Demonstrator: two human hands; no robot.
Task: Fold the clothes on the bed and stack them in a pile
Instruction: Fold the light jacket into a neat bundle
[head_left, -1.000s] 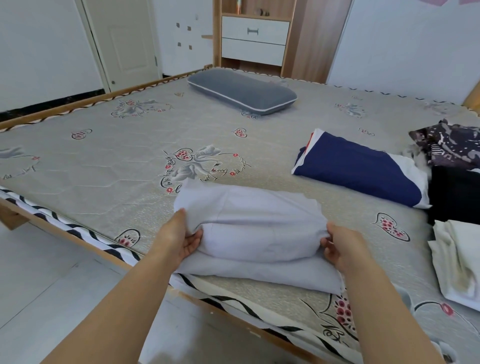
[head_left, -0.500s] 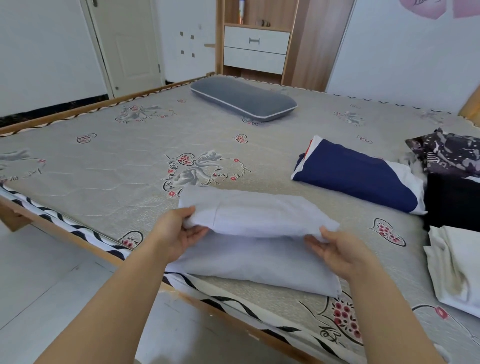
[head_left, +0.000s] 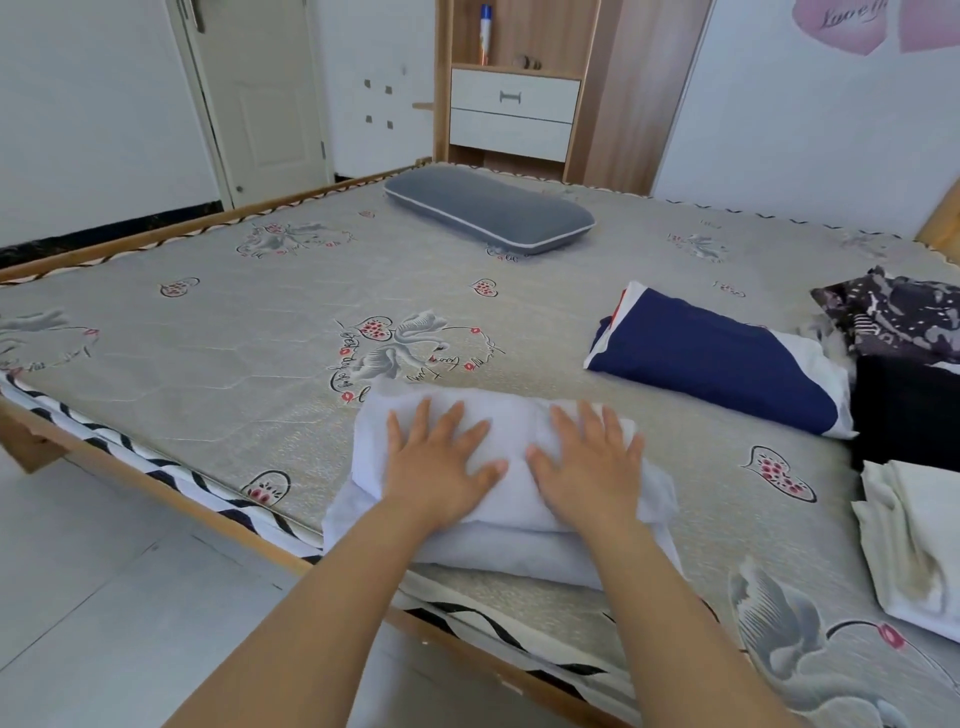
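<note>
Pressing down: one folded pale garment (head_left: 514, 415) is flattened under two hands near the bed's (head_left: 218, 364) front edge.

From the head camera, the left hand (head_left: 441, 462) and right hand (head_left: 589, 462) are laid palm-down with fingers spread, gripping nothing. One navy folded piece (head_left: 717, 358), one dark heap (head_left: 904, 364), one cream garment (head_left: 914, 540) and one grey pillow (head_left: 488, 210) are counted elsewhere.

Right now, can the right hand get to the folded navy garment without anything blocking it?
Probably yes. The right hand lies flat on the white folded garment, holding nothing, and only bare mattress shows between it and the navy garment further back to its right. It would need a forward stretch.
</note>
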